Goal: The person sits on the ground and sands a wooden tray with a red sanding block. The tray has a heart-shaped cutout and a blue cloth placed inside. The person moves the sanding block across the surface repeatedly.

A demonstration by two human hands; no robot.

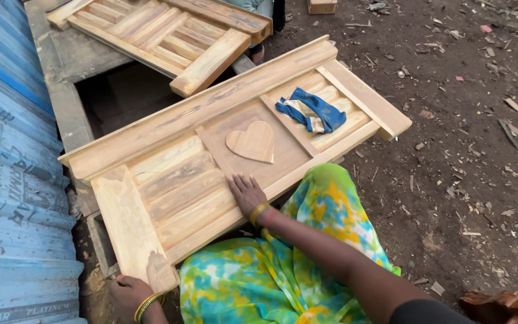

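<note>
A long pale wooden panel (169, 126) with slats and a raised wooden heart (252, 143) at its centre lies tilted across my lap. My right hand (246, 193) rests flat, fingers spread, on the panel just below the heart. My left hand (128, 296) grips the panel's near left corner from underneath. A blue and white cloth (310, 110) lies crumpled on the panel's right slatted section.
A second slatted wooden panel (169, 36) lies on a grey frame (67, 102) behind. Blue corrugated sheet (7, 180) runs along the left. Bare dirt (463, 150) strewn with wood chips fills the right. A small wooden block (322, 6) sits at the top.
</note>
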